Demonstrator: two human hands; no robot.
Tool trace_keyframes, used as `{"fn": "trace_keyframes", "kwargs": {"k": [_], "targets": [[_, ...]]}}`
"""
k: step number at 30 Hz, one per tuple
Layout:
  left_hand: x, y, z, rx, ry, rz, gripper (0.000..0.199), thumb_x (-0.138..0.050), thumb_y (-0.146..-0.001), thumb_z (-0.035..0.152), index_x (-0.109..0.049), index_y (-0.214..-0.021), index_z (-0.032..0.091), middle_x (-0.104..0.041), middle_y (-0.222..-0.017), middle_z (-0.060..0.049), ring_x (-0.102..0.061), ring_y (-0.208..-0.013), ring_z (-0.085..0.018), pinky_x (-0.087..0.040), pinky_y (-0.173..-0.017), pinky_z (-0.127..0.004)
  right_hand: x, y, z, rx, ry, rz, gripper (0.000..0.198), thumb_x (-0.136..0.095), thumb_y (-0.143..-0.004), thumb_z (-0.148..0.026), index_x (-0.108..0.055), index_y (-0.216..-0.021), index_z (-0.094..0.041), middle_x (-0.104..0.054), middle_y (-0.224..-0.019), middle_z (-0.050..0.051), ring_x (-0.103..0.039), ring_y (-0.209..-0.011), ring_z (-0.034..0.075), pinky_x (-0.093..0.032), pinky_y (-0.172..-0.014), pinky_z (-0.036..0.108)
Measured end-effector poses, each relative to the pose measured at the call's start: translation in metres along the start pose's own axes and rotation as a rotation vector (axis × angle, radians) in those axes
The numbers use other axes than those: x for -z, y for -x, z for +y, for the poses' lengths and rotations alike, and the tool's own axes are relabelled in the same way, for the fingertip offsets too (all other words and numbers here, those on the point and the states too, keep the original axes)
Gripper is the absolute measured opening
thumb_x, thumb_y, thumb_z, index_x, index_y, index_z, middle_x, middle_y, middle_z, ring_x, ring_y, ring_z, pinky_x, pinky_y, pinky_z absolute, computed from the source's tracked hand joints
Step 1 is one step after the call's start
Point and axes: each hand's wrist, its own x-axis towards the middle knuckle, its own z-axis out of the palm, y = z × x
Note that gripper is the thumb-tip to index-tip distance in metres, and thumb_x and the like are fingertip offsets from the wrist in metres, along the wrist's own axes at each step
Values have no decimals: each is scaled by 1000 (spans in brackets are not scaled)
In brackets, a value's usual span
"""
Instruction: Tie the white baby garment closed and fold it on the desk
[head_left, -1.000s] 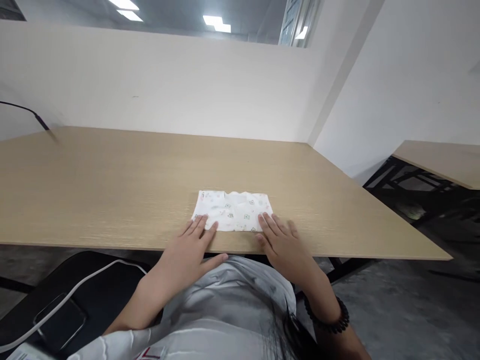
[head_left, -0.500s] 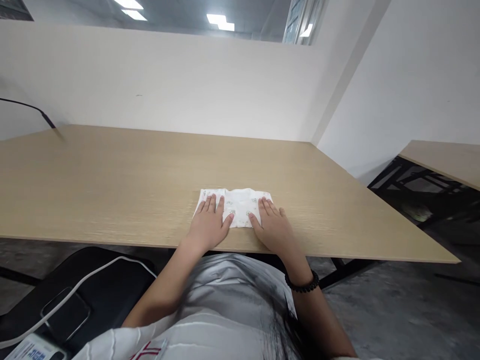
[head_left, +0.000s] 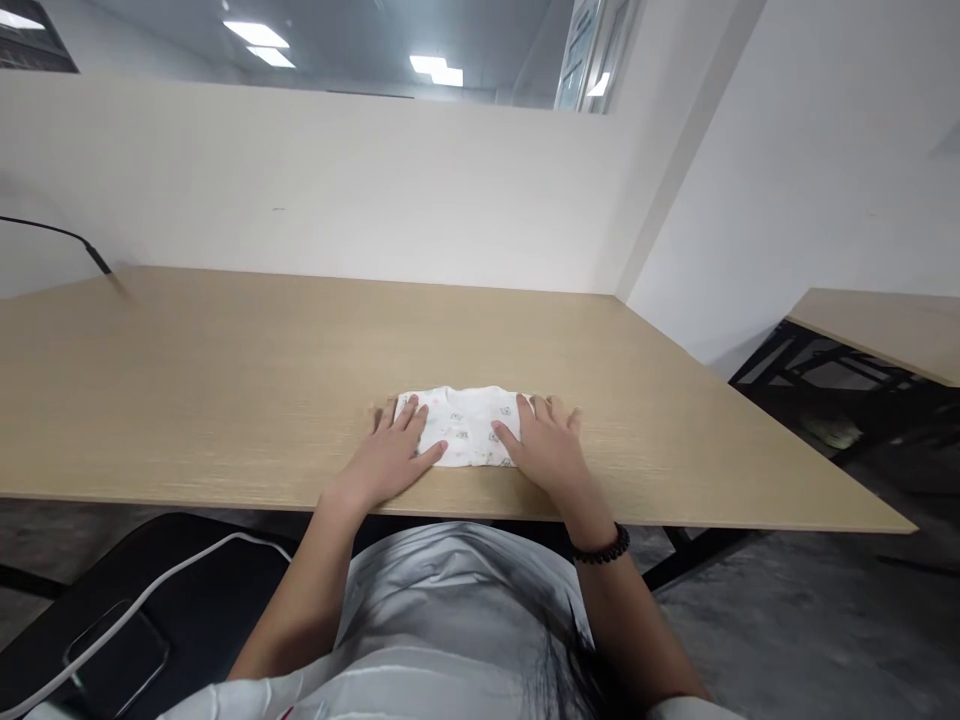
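Observation:
A white cloth item with small printed figures (head_left: pixel 469 428) lies folded flat near the front edge of the wooden table (head_left: pixel 247 370); it looks like a small garment, with a shallow dip in its far edge. My left hand (head_left: pixel 390 455) rests over its left end, fingers spread and thumb on the fabric. Over the right end lies my right hand (head_left: pixel 547 440), also spread, with the thumb on the cloth and the outer fingers beyond its edge. Neither hand grips anything. A black beaded bracelet (head_left: pixel 602 548) is on my right wrist.
A thin black rod or cable (head_left: pixel 88 248) sticks up at the table's back left. A black chair (head_left: pixel 180 580) with a white cable (head_left: pixel 142 600) stands at lower left. Another table (head_left: pixel 885 320) is at the right, and a white wall (head_left: pixel 360 190) runs behind.
My left hand has slid left, partly off the cloth, and its fingers are spread wider. The right hand's fingers have fanned out toward the right. The view has tilted slightly upward.

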Motion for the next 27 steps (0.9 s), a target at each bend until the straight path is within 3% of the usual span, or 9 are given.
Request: {"fn": "trace_keyframes", "kwargs": {"k": [3, 7, 11, 16, 20, 23, 27], "targets": [[2, -3, 2, -63, -23, -2, 68, -30, -97, 58, -32, -155, 23, -19, -163, -10, -4, -151, -34, -5, -120, -54, -4, -7, -6, 58, -21, -60, 67, -21, -102, -50, -25, -156, -10, -19, -163, 17, -13, -150, 32, -14, -117, 58], [6, 1, 6, -80, 5, -8, 67, -32, -97, 55, -32, -155, 22, -22, -162, -10, -15, -151, -28, -16, -121, -45, -10, -7, -8, 59, -54, -145, 69, -16, -102, -50, -21, -157, -9, -18, -163, 17, -16, -151, 29, -19, -117, 53], [4, 11, 12, -23, -13, 21, 73, -35, -94, 57, -34, -153, 14, -26, -160, -14, -19, -150, -29, -20, -120, -45, -10, -1, -5, -11, -34, -120, 75, -15, -101, -55, -20, -157, -6, -18, -162, 20, -16, -150, 32, -15, -115, 62], [-5, 22, 10, -69, -27, 65, 80, -33, -94, 60, -32, -153, 6, -24, -160, -17, -18, -151, -28, -20, -121, -46, -16, 11, 0, -135, -16, -48, 86, -16, -96, -66, -21, -156, -4, -18, -162, 22, -14, -149, 41, -12, -112, 69], [-9, 29, -2, -106, -5, 82, 80, -29, -95, 64, -28, -155, 12, -17, -163, -12, -14, -152, -25, -18, -121, -44, -21, 20, 10, -140, -28, -12, 88, -21, -94, -69, -23, -156, -6, -17, -162, 23, -17, -148, 42, -16, -113, 65], [-1, 25, -13, -112, 14, 20, 76, -24, -97, 62, -25, -157, 16, -14, -163, -10, -13, -152, -23, -17, -121, -43, -21, 21, 20, -70, -28, -35, 89, -20, -95, -68, -22, -156, -4, -19, -161, 24, -20, -148, 39, -18, -114, 61], [20, -1, -30, -76, 8, -156, 68, -22, -99, 54, -22, -157, 19, -19, -162, -11, -19, -150, -25, -24, -118, -45, -17, 10, 27, 22, 11, -84, 90, -23, -95, -68, -22, -155, 0, -21, -159, 28, -20, -148, 39, -18, -114, 60]]}}
